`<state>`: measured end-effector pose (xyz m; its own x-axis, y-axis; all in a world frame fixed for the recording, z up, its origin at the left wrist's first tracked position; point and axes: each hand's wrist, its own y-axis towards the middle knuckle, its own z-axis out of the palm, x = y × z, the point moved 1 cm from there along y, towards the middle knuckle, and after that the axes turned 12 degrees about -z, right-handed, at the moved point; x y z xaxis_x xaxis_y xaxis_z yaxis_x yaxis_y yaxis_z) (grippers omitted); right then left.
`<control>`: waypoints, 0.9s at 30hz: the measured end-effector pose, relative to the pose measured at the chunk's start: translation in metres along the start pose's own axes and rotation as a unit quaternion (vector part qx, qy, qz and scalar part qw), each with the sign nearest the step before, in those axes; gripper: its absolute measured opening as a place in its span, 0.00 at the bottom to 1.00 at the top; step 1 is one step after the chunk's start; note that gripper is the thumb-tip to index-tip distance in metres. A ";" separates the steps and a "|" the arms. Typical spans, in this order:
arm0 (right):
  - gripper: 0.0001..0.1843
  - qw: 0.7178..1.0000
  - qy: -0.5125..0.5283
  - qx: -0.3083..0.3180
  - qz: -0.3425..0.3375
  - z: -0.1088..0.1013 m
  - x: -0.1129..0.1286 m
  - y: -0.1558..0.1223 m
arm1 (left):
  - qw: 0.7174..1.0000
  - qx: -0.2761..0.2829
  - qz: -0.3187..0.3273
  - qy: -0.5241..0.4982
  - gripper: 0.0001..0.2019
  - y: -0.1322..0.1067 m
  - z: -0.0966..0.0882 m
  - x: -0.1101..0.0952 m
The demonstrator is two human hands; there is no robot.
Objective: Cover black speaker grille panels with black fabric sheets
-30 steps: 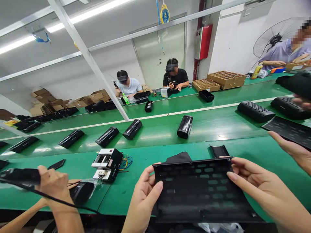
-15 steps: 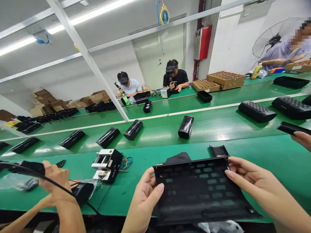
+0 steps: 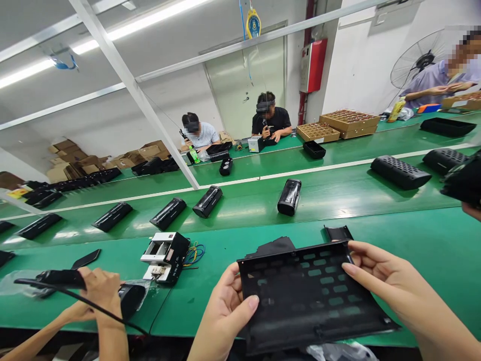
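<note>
A curved black perforated plastic cover (image 3: pixel 293 301) is held up in front of me, its hollow inner side towards me, with rows of oblong slots. My left hand (image 3: pixel 229 306) grips its left edge, thumb on the inner face and fingers behind. On the upper right corner, my right hand (image 3: pixel 379 276) pinches the rim between thumb and fingers. Behind the cover lie a flat black sheet (image 3: pixel 276 244) and a smaller curved black part (image 3: pixel 338 233), both partly hidden by it. Clear plastic (image 3: pixel 341 352) shows below its lower edge.
To the left, a co-worker's hands (image 3: pixel 99 291) hold a corded black tool over a black housing (image 3: pixel 131 301). A white-and-black machine (image 3: pixel 167 255) stands beside them. Several black housings (image 3: pixel 289 196) lie on the green belt (image 3: pixel 248 210). Another person's black part (image 3: pixel 466 180) intrudes at the right.
The cover has tilted slightly in my hands, its right side shifting a little left. The left co-worker's hands and tool have moved right. At the right edge, a larger black part has come into view.
</note>
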<state>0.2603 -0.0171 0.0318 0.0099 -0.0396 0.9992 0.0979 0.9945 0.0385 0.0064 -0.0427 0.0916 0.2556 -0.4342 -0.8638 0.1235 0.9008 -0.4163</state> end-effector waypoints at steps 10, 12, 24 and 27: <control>0.16 0.990 0.002 0.130 0.051 0.022 -0.037 0.034 | 0.985 -0.081 -0.135 -0.071 0.17 0.041 -0.007 0.035; 0.18 0.989 0.016 0.125 0.074 0.023 -0.058 0.042 | 0.981 -0.096 -0.151 -0.077 0.18 0.048 -0.015 0.040; 0.17 0.985 0.051 0.126 0.104 0.020 -0.095 0.053 | 0.973 -0.149 -0.156 -0.087 0.19 0.052 -0.044 0.050; 0.17 0.985 0.053 0.135 0.089 0.021 -0.086 0.051 | 0.974 -0.138 -0.161 -0.083 0.20 0.049 -0.043 0.051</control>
<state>0.2435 0.0387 -0.0522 0.1083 0.1420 0.9839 -0.1825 0.9758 -0.1207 -0.0160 -0.0209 0.0151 0.3999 -0.6674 -0.6282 -0.0348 0.6739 -0.7380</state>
